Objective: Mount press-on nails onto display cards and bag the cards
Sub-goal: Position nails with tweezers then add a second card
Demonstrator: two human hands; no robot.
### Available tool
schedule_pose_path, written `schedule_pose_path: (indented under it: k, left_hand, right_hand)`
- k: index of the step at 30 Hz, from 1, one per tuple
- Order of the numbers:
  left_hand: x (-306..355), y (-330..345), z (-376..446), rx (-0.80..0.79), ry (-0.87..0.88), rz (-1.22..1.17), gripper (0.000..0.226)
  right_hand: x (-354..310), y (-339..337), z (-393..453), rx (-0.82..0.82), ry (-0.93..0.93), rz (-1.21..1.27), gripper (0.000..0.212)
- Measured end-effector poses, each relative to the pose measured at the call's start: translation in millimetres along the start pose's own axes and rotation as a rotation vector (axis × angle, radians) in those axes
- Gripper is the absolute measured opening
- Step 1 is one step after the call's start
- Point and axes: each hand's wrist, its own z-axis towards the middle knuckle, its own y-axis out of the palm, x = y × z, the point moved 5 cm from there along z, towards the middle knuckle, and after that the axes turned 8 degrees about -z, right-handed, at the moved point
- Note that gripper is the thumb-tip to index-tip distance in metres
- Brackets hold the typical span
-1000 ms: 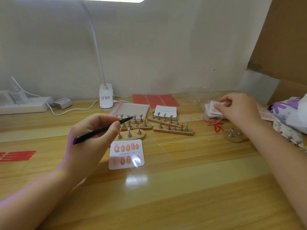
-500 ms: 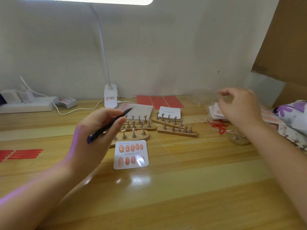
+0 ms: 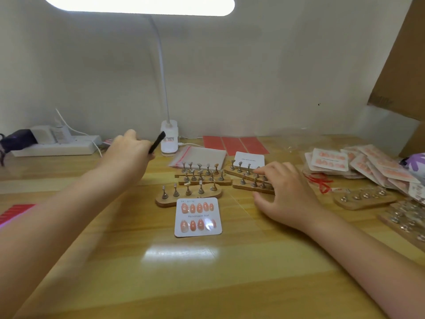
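Pink nails fill the card [image 3: 198, 217] lying on the table [image 3: 207, 272]. Left hand [image 3: 128, 150] grips a black tool [image 3: 157, 142] far left; right hand [image 3: 287, 194], fingers spread and relaxed, rests on a wooden stand [image 3: 253, 187].

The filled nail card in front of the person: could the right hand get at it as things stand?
Probably yes. The right hand hovers open just right of the nail card, which lies flat on the table with nothing between them.

The left hand [image 3: 128, 150], which had held the black tool [image 3: 157, 142] above the nail stands, reached back towards the desk lamp's base [image 3: 169, 141], the tool now tilted up; the right hand [image 3: 285, 194] left the pile of bagged cards [image 3: 358, 164] and dropped, fingers spread, onto the right-hand wooden stands [image 3: 247, 174]; the view shifted rightwards.
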Motion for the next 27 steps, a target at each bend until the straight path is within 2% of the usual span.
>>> schedule_pose_path:
  k: [4,7,10,13,19,23,25,27]
  left_hand:
    - [4,26,25,-0.239,0.060,0.322,0.020]
    - [11,42,37,-0.325,0.108,0.442,0.021]
    - [11,56,44,-0.361,0.124,0.432,0.027]
    - [6,65,47,-0.382,0.078,0.247,0.030]
    - [-1,63,35,-0.337,-0.024,-0.093,0.027]
    - [4,36,20,-0.136,-0.096,-0.191,0.032]
    - [8,18,9,-0.027,-0.148,-0.282,0.029]
    - [16,4,-8,0.012,-0.158,-0.292,0.021]
  right_hand:
    - [-15,-12,-2,0.254,-0.027,-0.081,0.029]
    - [-19,-18,-3,0.364,-0.057,-0.119,0.026]
    - [-22,-14,-4,0.351,-0.089,-0.110,0.021]
    - [-24,-14,-4,0.351,-0.105,-0.093,0.020]
    - [-30,-13,-6,0.337,-0.168,-0.061,0.017]
    - [-33,-10,-5,0.281,-0.206,0.038,0.014]
    - [-35,-10,-6,0.246,-0.224,0.077,0.013]
    - [-39,-12,-7,0.218,-0.238,0.097,0.013]
